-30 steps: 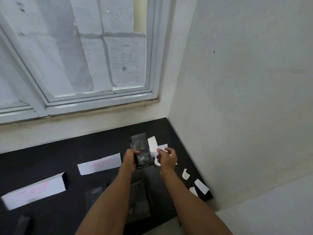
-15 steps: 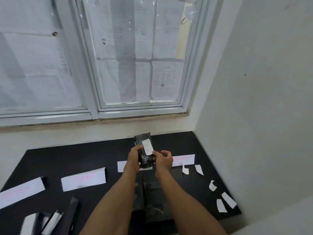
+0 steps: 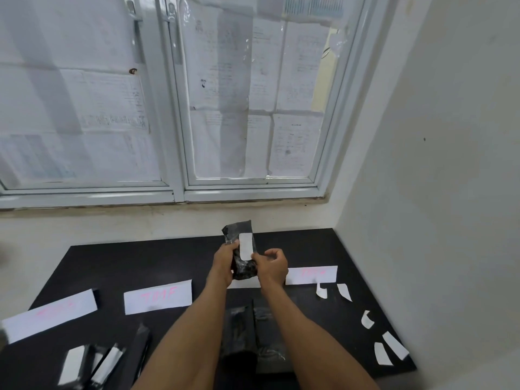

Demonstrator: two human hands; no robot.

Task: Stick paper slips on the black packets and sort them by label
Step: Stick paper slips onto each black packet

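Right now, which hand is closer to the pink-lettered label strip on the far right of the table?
Right. The right hand is just left of the label strip; the left hand is farther left, across the held black packet.

My left forearm (image 3: 191, 327) and right forearm (image 3: 304, 327) are bare from the view's lower edge to the wrists. My left hand (image 3: 225, 258) and right hand (image 3: 271, 266) are bare too; finer detail is blurred.

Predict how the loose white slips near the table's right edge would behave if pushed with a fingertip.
The loose slips look thin, so probably very light and floppy. Some curl off the black table, so a push may flip them rather than slide them.
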